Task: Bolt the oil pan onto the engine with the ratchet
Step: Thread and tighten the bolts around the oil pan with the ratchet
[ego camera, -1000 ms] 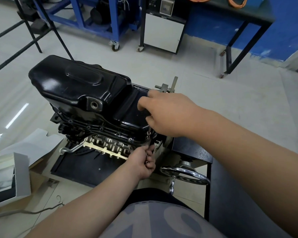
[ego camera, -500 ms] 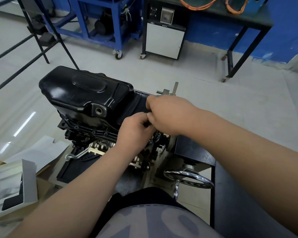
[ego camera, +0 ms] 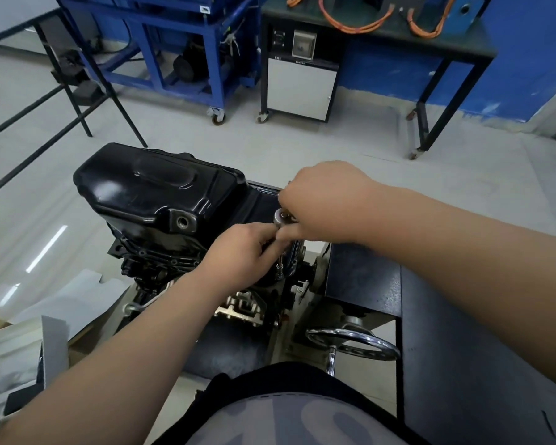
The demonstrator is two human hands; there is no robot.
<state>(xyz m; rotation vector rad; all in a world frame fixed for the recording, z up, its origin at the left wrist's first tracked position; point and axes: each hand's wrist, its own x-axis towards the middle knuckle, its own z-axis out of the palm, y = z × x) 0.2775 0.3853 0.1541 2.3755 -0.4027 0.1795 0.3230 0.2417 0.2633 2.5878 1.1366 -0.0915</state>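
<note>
The glossy black oil pan (ego camera: 154, 191) sits on top of the upturned engine (ego camera: 161, 264) on its stand. At the pan's near right end, a silver ratchet head (ego camera: 281, 217) shows between my two hands, with a thin extension shaft (ego camera: 280, 266) running down from it to the pan's flange. My right hand (ego camera: 325, 200) is closed over the ratchet from the right. My left hand (ego camera: 238, 255) pinches the tool just under the head. The socket and bolt are hidden behind the fingers.
A chrome handwheel (ego camera: 353, 343) sticks out of the stand near my lap. A black cabinet (ego camera: 463, 348) flanks the right side. Cardboard and white packaging (ego camera: 23, 345) lie at the left. A blue cart (ego camera: 187, 46) and a dark table (ego camera: 430, 36) stand behind.
My left hand rose from the engine's lower edge up to the ratchet and met my right hand. The ratchet head has come into sight between the hands.
</note>
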